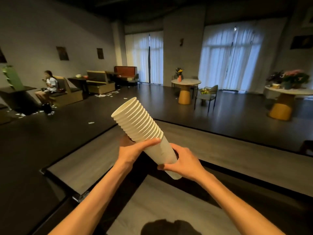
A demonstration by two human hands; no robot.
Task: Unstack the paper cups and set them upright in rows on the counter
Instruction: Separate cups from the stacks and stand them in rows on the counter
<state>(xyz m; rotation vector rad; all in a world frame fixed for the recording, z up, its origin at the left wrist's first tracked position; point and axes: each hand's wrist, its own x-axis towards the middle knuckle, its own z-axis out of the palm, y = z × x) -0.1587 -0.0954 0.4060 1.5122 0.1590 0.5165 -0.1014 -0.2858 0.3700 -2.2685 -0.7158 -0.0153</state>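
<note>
A stack of several white paper cups [140,122] is held tilted in the air over the counter, rims pointing up and to the left. My left hand [133,150] grips the stack around its middle, just below the lowest rim. My right hand [183,162] wraps the bottom cup near its base. No single cup stands on the grey counter [220,150].
The counter has a raised outer ledge and a lower inner surface [160,200] with dark edging. Beyond it lie a dark floor, round tables [185,82] with flowers, chairs, booth seats, and a seated person [49,85] at the far left.
</note>
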